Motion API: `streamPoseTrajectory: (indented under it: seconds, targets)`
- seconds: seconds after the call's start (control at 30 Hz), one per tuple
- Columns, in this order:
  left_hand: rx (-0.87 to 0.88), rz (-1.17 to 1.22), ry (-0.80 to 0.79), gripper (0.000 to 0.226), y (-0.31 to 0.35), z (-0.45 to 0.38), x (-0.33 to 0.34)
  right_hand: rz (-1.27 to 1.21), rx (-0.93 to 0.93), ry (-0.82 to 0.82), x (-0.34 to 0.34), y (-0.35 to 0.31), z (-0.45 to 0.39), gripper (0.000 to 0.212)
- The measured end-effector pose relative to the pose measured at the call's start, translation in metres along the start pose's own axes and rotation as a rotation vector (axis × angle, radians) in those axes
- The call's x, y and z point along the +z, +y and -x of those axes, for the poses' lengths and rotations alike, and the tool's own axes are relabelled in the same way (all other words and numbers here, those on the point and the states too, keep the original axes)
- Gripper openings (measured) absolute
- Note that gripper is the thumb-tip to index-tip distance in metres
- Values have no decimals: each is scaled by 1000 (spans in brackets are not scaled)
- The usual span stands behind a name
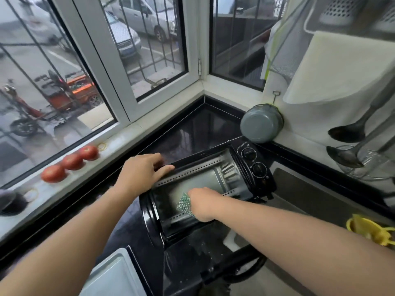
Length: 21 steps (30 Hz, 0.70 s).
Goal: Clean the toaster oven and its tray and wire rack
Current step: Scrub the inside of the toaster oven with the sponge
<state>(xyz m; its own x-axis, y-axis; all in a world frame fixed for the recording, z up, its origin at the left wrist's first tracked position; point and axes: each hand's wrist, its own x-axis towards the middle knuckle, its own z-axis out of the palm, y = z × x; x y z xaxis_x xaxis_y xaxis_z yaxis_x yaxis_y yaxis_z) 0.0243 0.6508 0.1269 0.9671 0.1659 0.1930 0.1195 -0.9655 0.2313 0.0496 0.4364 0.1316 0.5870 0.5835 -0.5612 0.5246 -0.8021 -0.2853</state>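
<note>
Right hand (pixel 202 202), apparently pinching a soft green cloth (pixel 183 205), is worked inside the rigid, heavy oven (pixel 215 184), braced at its top edge by the spread left hand (pixel 142 170).

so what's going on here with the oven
A person is cleaning the inside of a small black toaster oven on the dark counter. The left hand rests on the oven's top edge, while the right hand reaches inside holding a green cloth against the interior. The oven door hangs open, and a metal tray lies on the counter nearby.
</note>
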Motion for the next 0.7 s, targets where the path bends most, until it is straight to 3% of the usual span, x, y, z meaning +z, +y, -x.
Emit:
streamPoseTrajectory:
  seconds: [0.07, 0.13, 0.2, 0.37, 0.57, 0.7]
  targets:
    - [-163, -61, 53, 45, 13, 12, 7, 38, -35, -3, -11, 4, 5, 29]
    - [-381, 105, 52, 39, 26, 24, 19, 79, -70, 23, -26, 8, 8, 19]
    - [-465, 199, 92, 38, 32, 33, 30, 133, -101, 41, -36, 13, 11, 20]
    - [-408, 124, 43, 38, 25, 32, 31, 185, -114, 100, -41, 30, 20, 33]
    - [-364, 329, 32, 34, 14, 35, 27, 182, -76, 126, -26, 22, 29, 36]
    - [-346, 403, -59, 40, 2, 17, 21, 210, -94, 119, -45, 7, 32, 34]
